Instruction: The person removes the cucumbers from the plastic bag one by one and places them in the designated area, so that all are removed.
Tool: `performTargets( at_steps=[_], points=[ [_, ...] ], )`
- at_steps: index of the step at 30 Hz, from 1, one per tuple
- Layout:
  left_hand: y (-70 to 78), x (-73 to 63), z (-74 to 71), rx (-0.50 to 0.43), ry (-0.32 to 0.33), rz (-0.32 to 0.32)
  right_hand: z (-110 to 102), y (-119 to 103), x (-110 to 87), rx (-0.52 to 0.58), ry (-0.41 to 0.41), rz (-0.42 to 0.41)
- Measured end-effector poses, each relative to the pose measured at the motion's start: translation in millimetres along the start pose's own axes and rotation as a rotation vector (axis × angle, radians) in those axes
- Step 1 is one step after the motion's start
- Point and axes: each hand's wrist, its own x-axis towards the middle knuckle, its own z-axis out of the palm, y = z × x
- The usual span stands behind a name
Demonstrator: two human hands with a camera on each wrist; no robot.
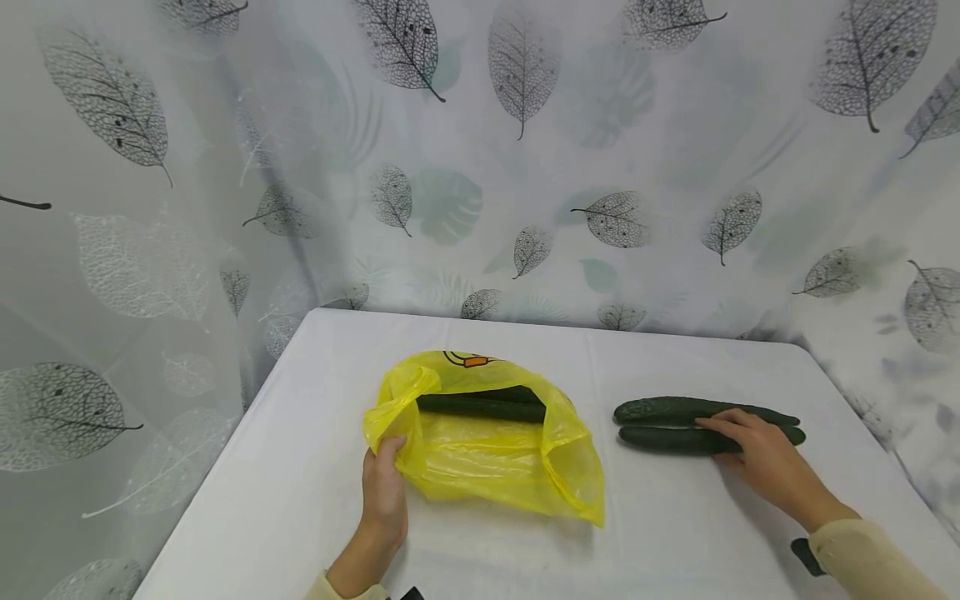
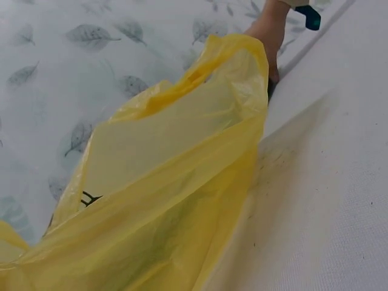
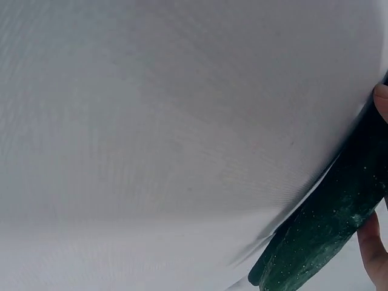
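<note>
the work looks partway along: dark green cucumbers (image 1: 480, 407), at least two, lie inside the yellow bag (image 1: 480, 467), while two are outside it on the bench (image 1: 277, 475), to the bag's right. the bag lies with its mouth gaping toward the person; how deep its contents go cannot be told. the left hand (image 1: 385, 492) grips the bag's left edge, thumb on the plastic. the right hand's (image 1: 765, 458) fingers grasp the nearer cucumber (image 1: 663, 440), which rests just beside the farther cucumber (image 1: 667, 408).
</note>
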Motion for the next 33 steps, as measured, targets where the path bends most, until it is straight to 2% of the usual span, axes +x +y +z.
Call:
performTargets(
  at_steps=[4,9,14,20,23,29,33],
  points=[
    [0.1,-0.3,0.2,0.008,0.003,-0.015,-1.1,-0.3,-0.7,-0.001,-0.006,0.015],
    [0.1,-0.5,0.4,0.015,0.005,-0.02,-5.4,-5.7,0.1,0.074,-0.031,0.069],
    [1.7,-1.6,1.4,0.01,0.011,-0.014,-10.4,-21.6,6.0,0.152,-0.02,0.105],
    [2.7,-2.6,2.3,0.014,0.007,-0.015,-13.2,-48.7,22.0,0.168,-0.001,0.118],
    [2.9,-2.8,2.8,0.013,0.012,-0.019,-13.1,-65.2,33.2,0.181,0.035,0.112],
    [4.8,-2.4,5.8,0.0,0.024,-0.025,-14.1,-109.1,58.0,0.214,0.122,0.063],
    [6.4,-1.3,6.9,-0.027,0.031,-0.018,-16.0,-141.1,74.7,0.256,0.14,0.009]
  ],
)
